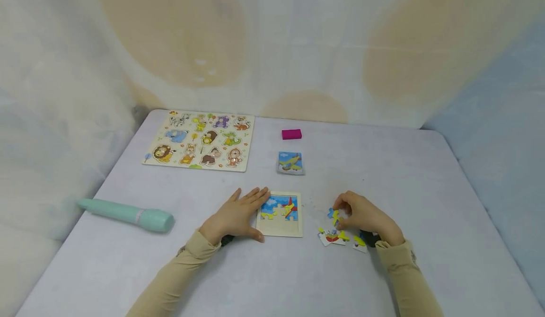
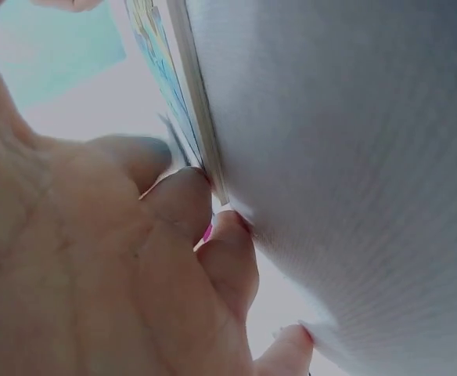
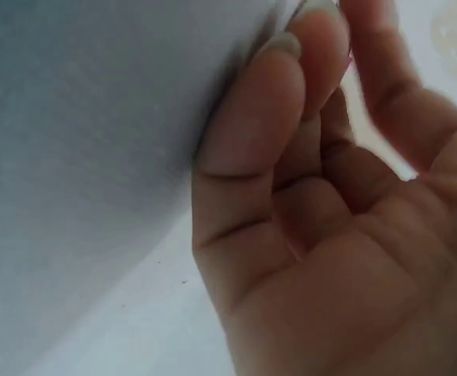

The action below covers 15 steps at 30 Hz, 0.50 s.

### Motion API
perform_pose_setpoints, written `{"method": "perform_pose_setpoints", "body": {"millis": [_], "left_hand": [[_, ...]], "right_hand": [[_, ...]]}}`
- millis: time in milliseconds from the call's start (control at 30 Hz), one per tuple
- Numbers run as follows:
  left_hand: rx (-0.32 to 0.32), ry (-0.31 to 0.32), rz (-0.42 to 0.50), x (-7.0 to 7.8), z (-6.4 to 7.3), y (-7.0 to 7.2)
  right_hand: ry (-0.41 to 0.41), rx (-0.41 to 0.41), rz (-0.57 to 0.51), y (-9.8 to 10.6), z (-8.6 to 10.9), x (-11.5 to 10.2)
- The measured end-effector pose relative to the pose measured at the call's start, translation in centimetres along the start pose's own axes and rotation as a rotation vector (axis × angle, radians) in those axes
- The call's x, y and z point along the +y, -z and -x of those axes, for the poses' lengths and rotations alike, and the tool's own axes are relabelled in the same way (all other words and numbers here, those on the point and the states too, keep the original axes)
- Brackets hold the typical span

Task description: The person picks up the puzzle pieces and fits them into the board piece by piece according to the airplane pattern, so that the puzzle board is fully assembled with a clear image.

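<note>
A small square jigsaw board [image 1: 278, 230] lies in front of me, part filled with an airplane picture in blue, yellow and red. My left hand [image 1: 240, 215] rests on its left side, fingers spread and straight; the left wrist view shows fingertips at the board's edge. To the right, my right hand [image 1: 362, 215] curls over loose puzzle pieces [image 1: 332, 236]. Its thumb and index finger pinch a blue and yellow puzzle piece [image 1: 334, 215] in the head view. Fingers in the right wrist view reach down close to the table, and they hide the piece there.
Behind the board lie a small airplane picture card [image 1: 291, 162] and a magenta block [image 1: 291, 134]. An animal puzzle board [image 1: 196, 165] occupies the back left. A mint-green, microphone-shaped object [image 1: 123, 213] is on the left. Pale cloth hangs around the table.
</note>
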<state>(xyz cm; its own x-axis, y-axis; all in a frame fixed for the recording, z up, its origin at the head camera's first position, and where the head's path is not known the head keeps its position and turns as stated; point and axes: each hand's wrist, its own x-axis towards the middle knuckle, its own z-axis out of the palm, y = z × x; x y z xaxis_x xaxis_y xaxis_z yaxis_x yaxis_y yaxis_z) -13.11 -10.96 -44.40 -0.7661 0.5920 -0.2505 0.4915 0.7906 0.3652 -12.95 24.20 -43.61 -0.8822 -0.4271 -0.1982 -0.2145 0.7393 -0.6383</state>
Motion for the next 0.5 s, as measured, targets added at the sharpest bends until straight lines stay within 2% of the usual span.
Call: {"method": "perform_pose_setpoints", "body": {"millis": [167,267,367,500], "left_hand": [[0.035,-0.024,0.031,-0.2,-0.1,-0.4],[0.035,-0.039,0.021,-0.2,-0.1,-0.4],[0.02,-0.042,0.003,-0.1,-0.1,-0.4],[0.01,-0.039,-0.005,-0.1,-0.1,-0.2]], "right_hand": [[-0.076,0.047,-0.057,0.4,-0.4,-0.7],[-0.075,0.069,-0.133,0.4,-1.0,-1.7],[-0.059,0.033,-0.233,-0.2,-2.1,-3.3],[-0.049,-0.059,-0.33,-1.7,-4.1,-5.9]]}}
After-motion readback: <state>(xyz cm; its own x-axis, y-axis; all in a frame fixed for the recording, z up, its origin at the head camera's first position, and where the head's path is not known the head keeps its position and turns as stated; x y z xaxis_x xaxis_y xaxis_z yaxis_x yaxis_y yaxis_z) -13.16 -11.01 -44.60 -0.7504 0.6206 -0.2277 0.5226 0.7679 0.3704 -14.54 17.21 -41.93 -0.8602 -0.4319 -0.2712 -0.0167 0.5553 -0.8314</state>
